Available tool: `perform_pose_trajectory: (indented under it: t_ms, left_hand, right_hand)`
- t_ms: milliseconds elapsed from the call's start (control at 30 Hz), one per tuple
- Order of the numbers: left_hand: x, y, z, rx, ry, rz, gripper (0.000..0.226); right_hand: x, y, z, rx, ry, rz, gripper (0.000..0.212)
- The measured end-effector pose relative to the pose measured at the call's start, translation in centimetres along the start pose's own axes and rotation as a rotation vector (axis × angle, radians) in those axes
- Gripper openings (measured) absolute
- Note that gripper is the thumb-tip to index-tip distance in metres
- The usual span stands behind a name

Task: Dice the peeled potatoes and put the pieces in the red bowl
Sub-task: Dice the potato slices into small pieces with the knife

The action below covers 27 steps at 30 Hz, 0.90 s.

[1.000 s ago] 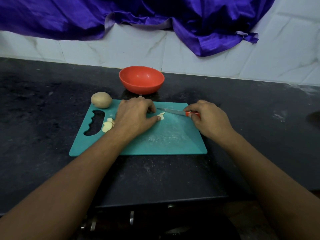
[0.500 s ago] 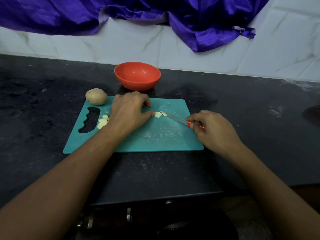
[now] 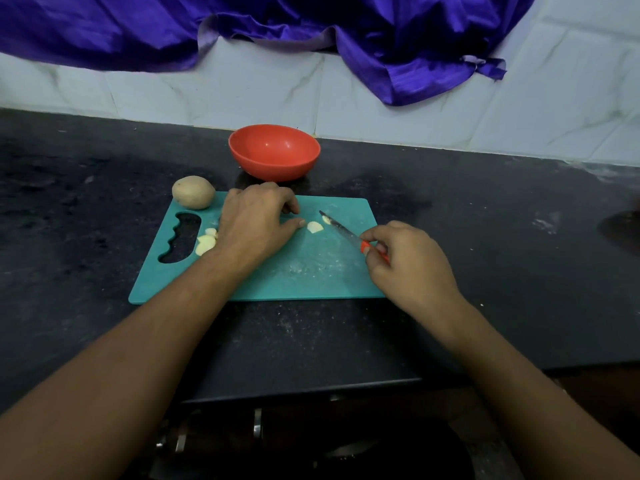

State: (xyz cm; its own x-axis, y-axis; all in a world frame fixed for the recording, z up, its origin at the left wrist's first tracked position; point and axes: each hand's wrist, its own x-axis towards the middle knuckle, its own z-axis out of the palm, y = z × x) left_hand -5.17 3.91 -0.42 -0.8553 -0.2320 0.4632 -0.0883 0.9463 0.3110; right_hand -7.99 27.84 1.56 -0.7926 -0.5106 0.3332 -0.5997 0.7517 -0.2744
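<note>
A teal cutting board [image 3: 304, 271] lies on the dark counter. My left hand [image 3: 256, 223] rests palm down on it with fingers curled; what lies under it is hidden. Pale potato pieces [image 3: 206, 241] show beside its wrist. Another piece [image 3: 314, 227] lies just right of the thumb, and a small bit [image 3: 326, 220] sticks to the blade. My right hand [image 3: 408, 261] grips the orange handle of a small knife [image 3: 341, 230] whose tip points up-left. A whole potato [image 3: 193, 191] sits at the board's far left corner. The red bowl [image 3: 274, 152] stands behind the board and looks empty.
The black counter [image 3: 485, 209] runs to a white tiled wall [image 3: 381, 109], with purple cloth [image 3: 277, 19] hanging above. The counter's front edge [image 3: 304, 389] is near my body, with dark fittings below it.
My right hand drew the knife back toward the right and near side, turning the blade diagonal. A cut piece now lies free beside my left thumb. The left hand stayed put.
</note>
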Motion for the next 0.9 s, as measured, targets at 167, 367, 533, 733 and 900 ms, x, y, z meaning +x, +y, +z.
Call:
perform_pose_trajectory:
  t_ms: [167,367,533,733,900]
  left_hand:
    - [-0.2,0.0,0.0,-0.021,-0.009,-0.008,0.021]
    - [-0.1,0.1,-0.1,-0.032,-0.021,-0.008,0.022]
    - [-0.1,0.1,-0.1,-0.037,-0.021,-0.013,0.022]
    - [-0.2,0.7,-0.2,-0.037,0.011,0.022,0.013]
    - [-0.4,1.3,0.0,-0.03,-0.032,0.043,0.011]
  right_hand:
    - [0.0,-1.4,1.4,0.01,0.014,-0.022,0.026]
    - [-0.1,-2.1,2.0,-0.033,0.013,-0.055,0.032]
    - [-0.2,-2.6,2.1,-0.087,0.02,-0.082,0.031]
    - [-0.2,-3.0,2.4,-0.185,-0.029,-0.125,0.04]
    - [-0.1,-3.2,1.9,-0.225,-0.064,-0.149,0.04]
